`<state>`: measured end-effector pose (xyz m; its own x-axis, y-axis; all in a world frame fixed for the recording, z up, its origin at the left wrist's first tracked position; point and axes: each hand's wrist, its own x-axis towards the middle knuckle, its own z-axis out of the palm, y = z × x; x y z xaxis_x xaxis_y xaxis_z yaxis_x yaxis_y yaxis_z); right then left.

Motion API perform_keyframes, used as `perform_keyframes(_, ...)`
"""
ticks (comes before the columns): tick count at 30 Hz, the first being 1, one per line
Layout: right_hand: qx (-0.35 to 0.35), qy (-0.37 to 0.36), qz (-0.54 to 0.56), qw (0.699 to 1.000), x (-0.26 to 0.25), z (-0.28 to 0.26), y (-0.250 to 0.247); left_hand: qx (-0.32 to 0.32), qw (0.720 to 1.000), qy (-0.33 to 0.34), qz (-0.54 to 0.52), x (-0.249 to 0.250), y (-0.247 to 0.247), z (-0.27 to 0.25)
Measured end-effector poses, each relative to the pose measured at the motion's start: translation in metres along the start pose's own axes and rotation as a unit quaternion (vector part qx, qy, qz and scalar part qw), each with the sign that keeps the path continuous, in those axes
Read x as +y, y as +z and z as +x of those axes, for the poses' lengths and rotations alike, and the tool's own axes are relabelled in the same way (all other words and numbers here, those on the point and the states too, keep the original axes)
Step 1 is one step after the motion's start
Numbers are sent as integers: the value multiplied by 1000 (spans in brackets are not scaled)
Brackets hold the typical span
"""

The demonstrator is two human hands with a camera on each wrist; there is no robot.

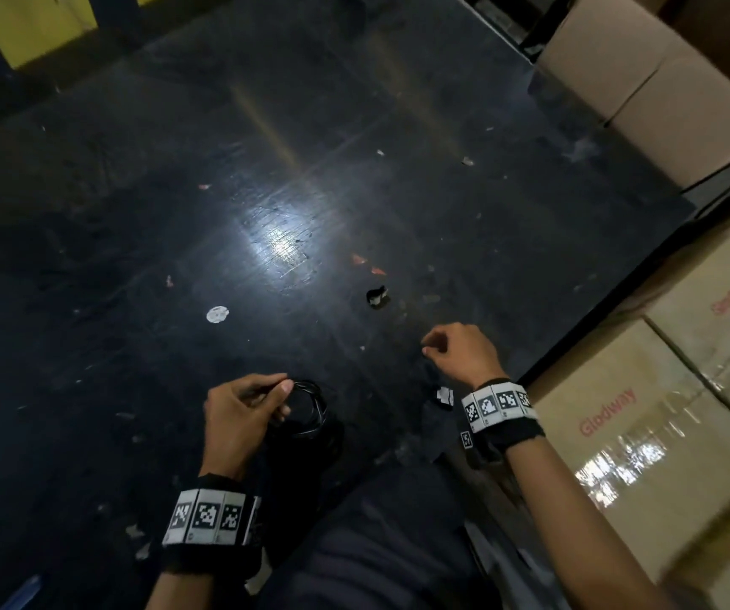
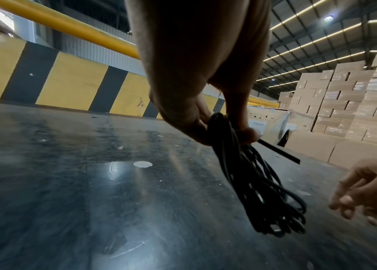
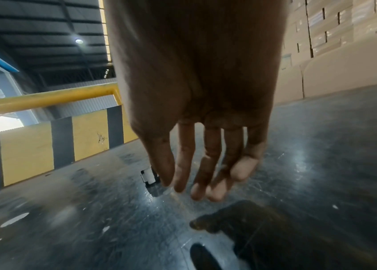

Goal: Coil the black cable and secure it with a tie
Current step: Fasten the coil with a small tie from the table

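The left hand (image 2: 206,117) pinches the coiled thin black cable (image 2: 259,186) so its loops stay gathered, freeing the loose-fingered, empty right hand (image 1: 460,352) to reach toward the small black-and-white tie (image 1: 377,297) on the dark scuffed floor (image 1: 178,239).

Dark glossy floor (image 1: 134,266), scuffed, w/ litter on it.
I see a bright glare patch mid-floor, a round white disc (image 1: 217,314) left of centre, a small black-and-white object (image 1: 377,297) further right, orange scraps (image 1: 357,258) just beyond it, a white scrap (image 1: 445,396) nearer me, plus pale flecks scattered all over. Cardboard boxes (image 1: 644,416) stand along the right edge; yellow/black striped barrier (image 2: 72,85) runs along the far side.
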<state>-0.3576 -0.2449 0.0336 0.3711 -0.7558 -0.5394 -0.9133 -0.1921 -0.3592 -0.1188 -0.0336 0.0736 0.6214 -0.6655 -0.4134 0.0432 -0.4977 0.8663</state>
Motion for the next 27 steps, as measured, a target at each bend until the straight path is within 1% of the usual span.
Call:
perform_keyframes(2, -41, 11, -46, 998, 2, -6, -1, 5, 1000, -1, 4, -1, -3, 1)
perform_keyframes(5, -99, 7, -101, 990, 11, -18, 6, 10, 1000, -5, 0, -2, -7, 1)
perform_keyframes(7, -105, 2, -128, 986, 19, -24, 17, 11, 1000, -7, -2, -4, -7, 0)
perform_keyframes(9, -92, -6, -120, 988, 25, -28, 28, 12, 1000, -10, -5, -6, -8, 1)
perform_keyframes(12, -51, -18, -59, 997, 31, -30, 37, 9, 1000, -12, -3, -10, -8, 1)
perform_keyframes(14, -21, -25, 15, 999, 32, -28, 38, 9, 1000, -9, -4, -10, -9, -1)
perform_keyframes(16, 3, -46, 101, 994, 27, -26, 35, 11, 1000, -7, -8, -10, -10, -3)
perform_keyframes(19, 41, -94, 199, 975, 7, -22, 25, 17, 1000, -4, -14, -10, -11, -5)
perform_keyframes(21, 46, -127, 251, 958, -8, -18, 18, 24, 999, -2, -21, -9, -12, -5)
perform_keyframes(23, 31, -154, 282, 946, -25, -16, 11, 33, 999, 4, -33, -6, -14, -7)
perform_keyframes(27, 18, -199, 304, 932, -58, -16, -1, 53, 996, 27, -64, 4, -20, -14)
